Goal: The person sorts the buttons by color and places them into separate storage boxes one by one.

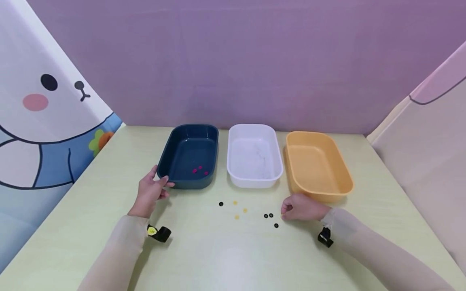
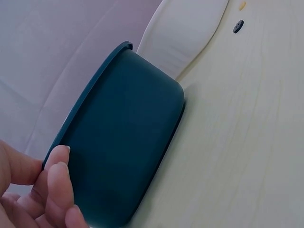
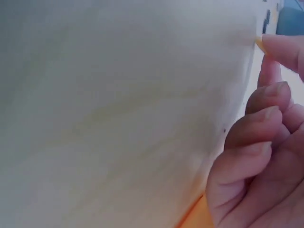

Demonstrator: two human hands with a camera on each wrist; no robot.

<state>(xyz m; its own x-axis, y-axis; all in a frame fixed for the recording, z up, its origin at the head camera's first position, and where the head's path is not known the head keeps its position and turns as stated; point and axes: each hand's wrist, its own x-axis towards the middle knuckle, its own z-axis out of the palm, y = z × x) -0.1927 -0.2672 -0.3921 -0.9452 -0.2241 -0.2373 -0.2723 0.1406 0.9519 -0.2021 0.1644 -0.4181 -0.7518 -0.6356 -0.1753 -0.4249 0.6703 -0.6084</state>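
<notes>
At the left, my left hand point(image 1: 149, 194) grips the near left corner of a dark blue bin point(image 1: 191, 184), thumb on the rim and fingers against the outer wall. Three pink buttons point(image 1: 194, 171) lie inside that bin. My right hand point(image 1: 303, 207) is low over the table in front of the yellow bin point(image 1: 316, 193). Between its thumb and index fingertip it pinches a small yellow button point(image 3: 260, 44), mostly covered by the fingers. Just left of this hand lie three black buttons point(image 1: 271, 215). Farther left are three yellow buttons point(image 1: 245, 210) and one black button point(image 1: 221, 204).
A white bin point(image 1: 255, 182) stands between the blue and yellow ones, all three in a row at the back of the pale table point(image 1: 225, 258). Behind them rises a purple cloth point(image 1: 247, 68). A printed cartoon cloth point(image 1: 47, 161) borders the left side.
</notes>
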